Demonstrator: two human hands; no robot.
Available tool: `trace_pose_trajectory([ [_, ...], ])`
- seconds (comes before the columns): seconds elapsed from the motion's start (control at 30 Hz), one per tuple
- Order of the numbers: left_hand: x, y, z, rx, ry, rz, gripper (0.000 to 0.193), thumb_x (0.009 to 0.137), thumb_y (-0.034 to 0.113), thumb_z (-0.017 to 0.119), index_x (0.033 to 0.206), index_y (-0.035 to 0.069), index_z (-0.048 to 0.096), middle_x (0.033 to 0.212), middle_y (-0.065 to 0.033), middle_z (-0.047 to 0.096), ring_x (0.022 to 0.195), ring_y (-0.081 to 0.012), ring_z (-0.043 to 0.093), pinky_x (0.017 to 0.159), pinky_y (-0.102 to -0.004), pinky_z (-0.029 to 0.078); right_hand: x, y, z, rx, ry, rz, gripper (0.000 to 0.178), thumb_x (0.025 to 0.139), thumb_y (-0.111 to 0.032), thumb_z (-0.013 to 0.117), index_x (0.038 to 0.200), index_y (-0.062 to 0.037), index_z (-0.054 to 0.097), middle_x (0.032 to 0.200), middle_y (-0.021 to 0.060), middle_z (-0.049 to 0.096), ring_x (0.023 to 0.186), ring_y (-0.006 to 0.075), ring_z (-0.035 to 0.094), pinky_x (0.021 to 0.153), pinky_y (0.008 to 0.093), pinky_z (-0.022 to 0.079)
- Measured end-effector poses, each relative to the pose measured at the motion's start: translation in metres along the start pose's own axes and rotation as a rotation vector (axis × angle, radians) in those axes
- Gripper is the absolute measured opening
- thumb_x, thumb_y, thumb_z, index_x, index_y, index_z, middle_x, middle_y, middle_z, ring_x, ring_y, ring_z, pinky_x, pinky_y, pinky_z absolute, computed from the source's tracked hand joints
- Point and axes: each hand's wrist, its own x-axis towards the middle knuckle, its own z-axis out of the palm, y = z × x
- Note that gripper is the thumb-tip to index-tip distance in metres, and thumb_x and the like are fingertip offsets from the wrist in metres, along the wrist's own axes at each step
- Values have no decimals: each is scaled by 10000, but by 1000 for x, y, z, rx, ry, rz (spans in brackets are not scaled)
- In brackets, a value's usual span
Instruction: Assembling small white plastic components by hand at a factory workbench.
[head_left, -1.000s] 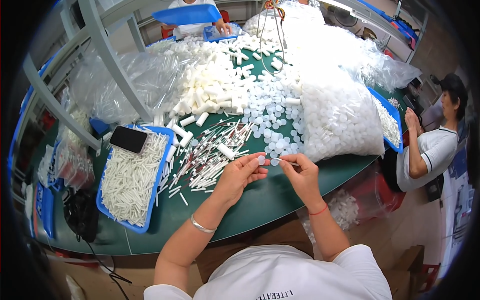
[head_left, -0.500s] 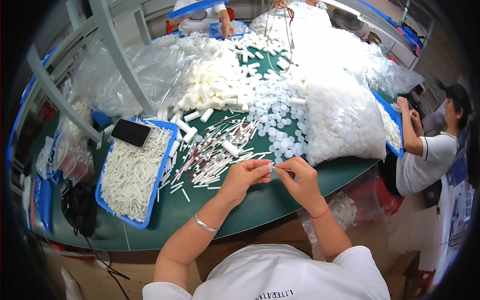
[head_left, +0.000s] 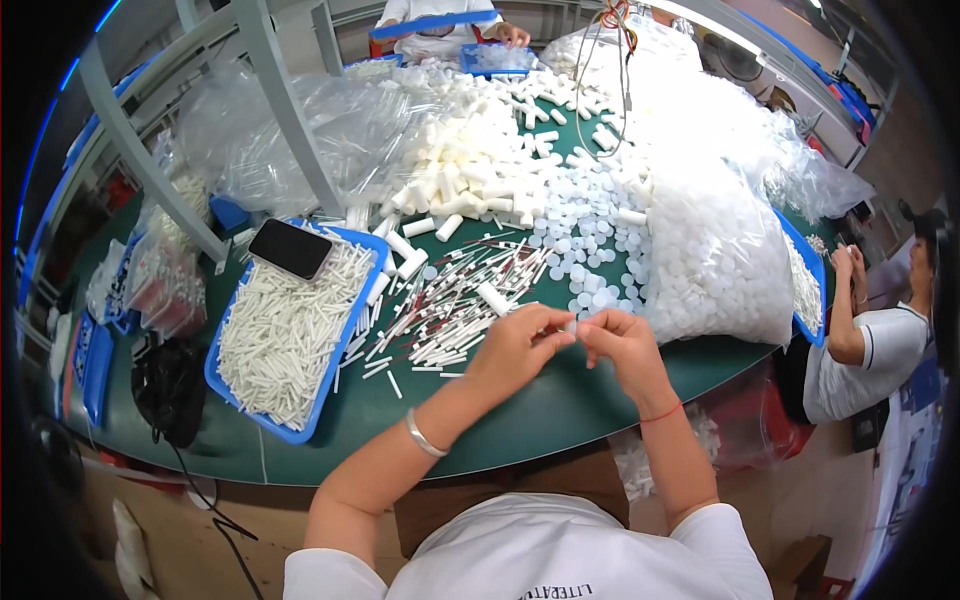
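Note:
Both hands meet over the near side of the green table, in front of the loose translucent caps. My left hand (head_left: 518, 352) is closed, with thumb and forefinger pinching a small whitish translucent piece (head_left: 571, 326). My right hand (head_left: 628, 348) comes against the same piece from the right, fingertips pressed together; whether it grips the piece or something tiny is hidden. Just beyond my left hand lies a heap of thin white sticks (head_left: 450, 305), some with dark red parts. The round translucent caps (head_left: 595, 290) spread behind my fingertips.
A blue tray (head_left: 296, 436) of short white sticks, with a black phone (head_left: 290, 249) on it, stands at left. White foam-like cylinders (head_left: 460, 170) are piled farther back. A bulging clear bag (head_left: 715, 270) sits at right. Co-workers work opposite and at right. Grey metal posts (head_left: 285, 105) rise at left.
The whole view has shifted, so the table's things appear farther right. My hands stay together at the small piece, which now shows less between the fingers.

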Motion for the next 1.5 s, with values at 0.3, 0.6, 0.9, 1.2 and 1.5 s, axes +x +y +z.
trace_pose_trajectory([
  [0.3,34,-36,-72,1022,-287,272,280,768,98,687,1042,54,650,1059,-91,618,1031,-284,562,869,-382,472,11,-10,1,88,74,-88,113,865,-61,639,895,34,587,945,155,672,804,198,683,691,286,559],
  [0.6,2,-11,-58,398,50,158,190,866,113,661,1027,13,660,925,-80,662,824,-195,607,714,-288,493,15,13,11,-23,156,-296,97,911,-77,641,941,10,613,862,27,659,735,70,620,675,202,497],
  [0.9,-26,-1,-43,-619,-74,-368,261,956,129,562,1166,-25,544,1028,-96,650,914,-137,633,725,-249,534,7,-4,48,-436,-64,-589,165,839,-1,666,1005,-3,672,969,106,670,812,192,655,681,279,525],
  [1.2,-35,-6,-29,-479,2,-355,340,945,126,601,1235,-44,550,1084,-84,658,936,-104,613,798,-258,528,5,-7,63,-697,37,-712,109,831,-1,676,938,6,655,913,110,642,725,196,646,626,298,525],
  [1.5,-36,-16,-48,-389,-85,-433,330,963,224,565,1203,5,624,892,-33,652,727,-82,583,646,-229,506,16,-9,47,-929,-142,-820,173,783,-12,691,955,-18,675,918,112,646,808,300,621,707,369,513],
])
